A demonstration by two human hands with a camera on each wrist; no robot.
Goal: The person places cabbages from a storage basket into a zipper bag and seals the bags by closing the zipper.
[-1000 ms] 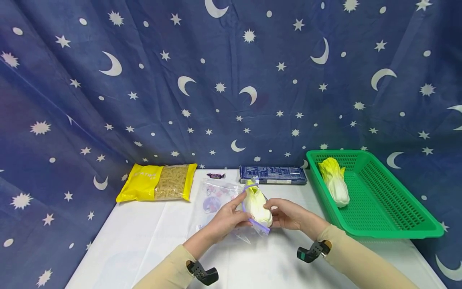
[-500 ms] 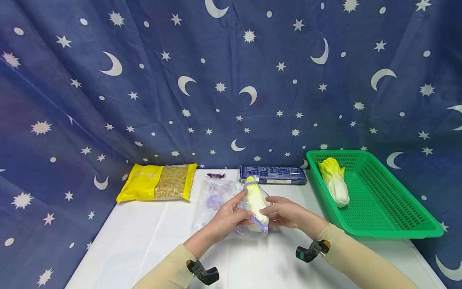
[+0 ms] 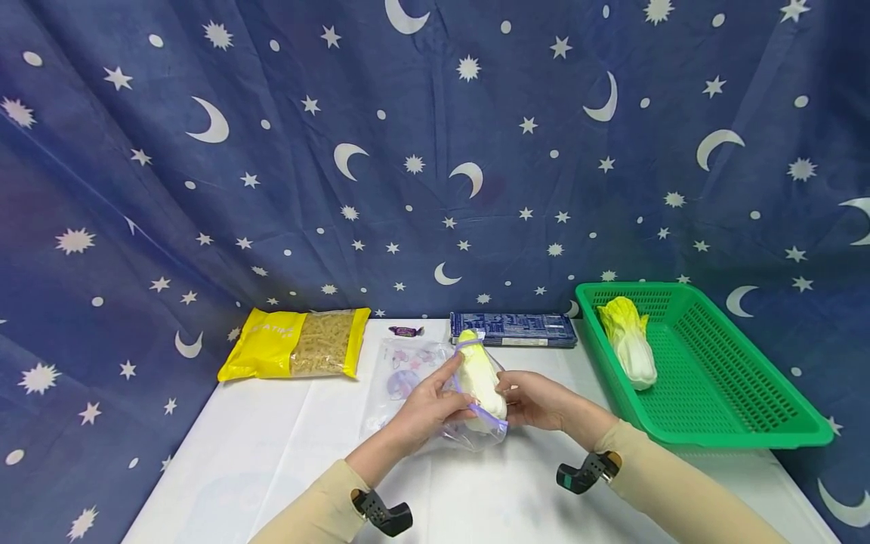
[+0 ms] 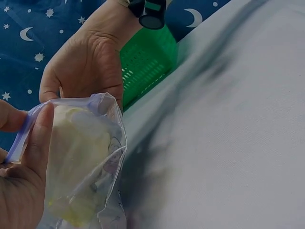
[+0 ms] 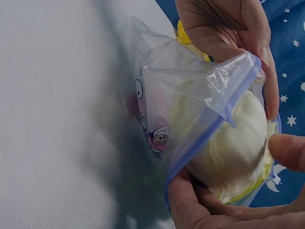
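Note:
A small Chinese cabbage lies partly inside a clear zip bag with a purple zip rim and printed cartoon figures. My left hand pinches the rim on the left side, spreading the mouth around the cabbage. From the other side, my right hand grips the cabbage near its white base. In the right wrist view the thumb presses on the white cabbage, and the other fingers reach under it at the bag's mouth. Through the plastic bag, the left wrist view shows the pale leaves.
A second Chinese cabbage lies in the green basket on the right. Behind the bag are a dark blue flat pack and a small purple wrapped candy. A yellow pasta bag lies back left, before a starry curtain.
The cabbage has shifted slightly left, deeper into the bag, and the purple rim now passes across its base. My right hand's thumb moved over the cabbage and back to its side.

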